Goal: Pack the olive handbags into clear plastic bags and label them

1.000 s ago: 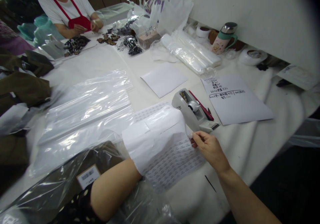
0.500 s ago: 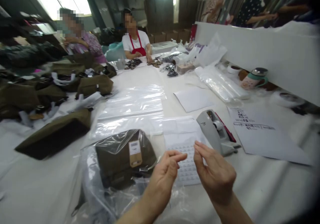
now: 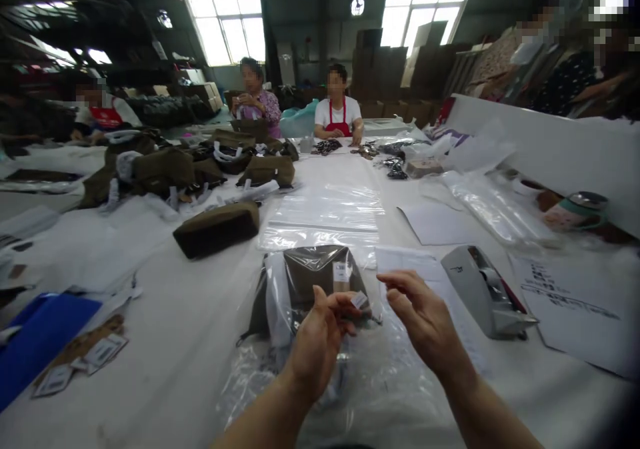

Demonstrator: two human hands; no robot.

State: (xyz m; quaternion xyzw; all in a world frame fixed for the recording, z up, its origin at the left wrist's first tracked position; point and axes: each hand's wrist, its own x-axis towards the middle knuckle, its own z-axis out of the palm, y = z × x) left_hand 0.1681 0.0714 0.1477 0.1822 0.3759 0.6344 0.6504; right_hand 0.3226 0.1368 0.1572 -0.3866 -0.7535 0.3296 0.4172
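Note:
My left hand (image 3: pixel 320 339) is over the front of a clear plastic bag (image 3: pixel 250 362), its thumb raised and its fingers curled. At its fingertips sits a small white sticker (image 3: pixel 359 300) with faint print. Inside the clear bag lies a dark olive fabric bag (image 3: pixel 310 269), and a white and tan hang tag (image 3: pixel 341 274) shows through the plastic. My right hand (image 3: pixel 425 319) hovers just right of the sticker, fingers bent and slightly apart, with nothing visible in them. Beneath it lies a white sheet of printed labels (image 3: pixel 400 262), partly covered by the hand.
A grey tape dispenser (image 3: pixel 483 295) stands at right, near a handwritten sheet (image 3: pixel 575 309). Flat clear bags (image 3: pixel 325 215) lie ahead. Olive bags (image 3: pixel 165 172) are piled at left, with one apart (image 3: pixel 217 229). A blue folder (image 3: pixel 45 329) and tags (image 3: pixel 103 352) lie at near left. Co-workers sit across the table.
The view has swung left and now takes in the blue folder and tags. My hands have moved from over the label sheet towards the bagged item, and a sticker shows at my left fingertips.

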